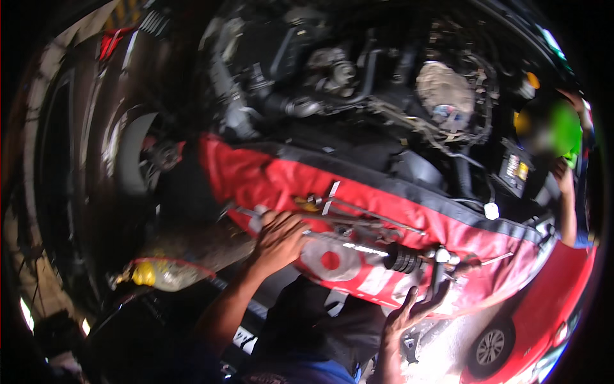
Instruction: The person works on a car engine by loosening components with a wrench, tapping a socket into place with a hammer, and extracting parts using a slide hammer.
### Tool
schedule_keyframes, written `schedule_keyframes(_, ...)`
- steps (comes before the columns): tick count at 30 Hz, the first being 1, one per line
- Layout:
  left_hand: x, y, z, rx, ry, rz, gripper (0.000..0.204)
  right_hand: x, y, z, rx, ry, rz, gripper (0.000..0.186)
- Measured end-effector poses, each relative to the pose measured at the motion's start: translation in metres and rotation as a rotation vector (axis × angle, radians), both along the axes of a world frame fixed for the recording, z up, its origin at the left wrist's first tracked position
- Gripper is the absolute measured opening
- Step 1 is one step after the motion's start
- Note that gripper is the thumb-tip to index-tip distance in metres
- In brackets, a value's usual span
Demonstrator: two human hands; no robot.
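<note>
A long metal steering rack (358,246) with a black ribbed rubber boot (404,258) lies across a red fender cover (256,176) in front of me. My left hand (279,238) is closed over the rack's left part, its fingers curled on the metal. Below the right end of the rack, my right hand (411,315) is open, palm up, thumb and fingers spread. A dark metal piece (437,276) hangs between its fingertips; I cannot tell whether they touch. Other thin rods and small metal parts lie on the cover behind the rack.
Beyond the cover is an open engine bay (332,70) with hoses, wiring and a cloth-like bundle (444,89). A co-worker's hand (563,176) reaches in at the right, near a battery (513,168). A red car (563,281) stands lower right; a clear bag-like thing (169,274) lies left.
</note>
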State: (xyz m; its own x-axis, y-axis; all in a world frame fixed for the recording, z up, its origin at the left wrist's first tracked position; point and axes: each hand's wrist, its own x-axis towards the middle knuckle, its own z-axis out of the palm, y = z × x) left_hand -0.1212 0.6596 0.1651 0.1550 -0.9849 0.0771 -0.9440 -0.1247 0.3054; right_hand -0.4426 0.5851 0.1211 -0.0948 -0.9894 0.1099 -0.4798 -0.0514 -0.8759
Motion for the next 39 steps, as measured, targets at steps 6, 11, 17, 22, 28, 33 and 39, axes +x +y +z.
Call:
schedule_keyframes(6,-0.018,0.006,0.028,0.090,-0.012,0.117,0.020,0.000,0.020,0.008,0.806,-0.962,-0.466,0.073)
schedule_keyframes(11,-0.021,0.016,0.047,0.135,0.048,0.118,0.021,0.017,-0.010,0.004,0.848,-1.411,-0.322,0.068)
schedule_keyframes(17,-0.035,-0.031,0.019,0.001,0.430,0.203,0.019,0.024,-0.092,0.045,0.313,-1.362,-0.172,0.064)
schedule_keyframes(22,-0.026,-0.171,-0.002,-0.296,0.668,0.008,0.020,0.015,-0.178,0.115,-0.148,-1.133,-0.079,0.043)
schedule_keyframes(28,-0.033,-0.354,0.009,-0.543,0.606,-0.297,0.024,0.038,-0.258,0.195,-0.772,1.206,-0.602,0.025)
schedule_keyframes(33,-0.052,-0.435,0.004,-0.616,0.642,-0.289,0.033,0.048,-0.308,0.217,-0.873,0.134,-0.205,0.020)
schedule_keyframes(39,0.021,-0.521,-0.076,-0.290,0.617,0.355,0.045,0.056,-0.395,0.204,-0.745,-0.858,0.373,0.021)
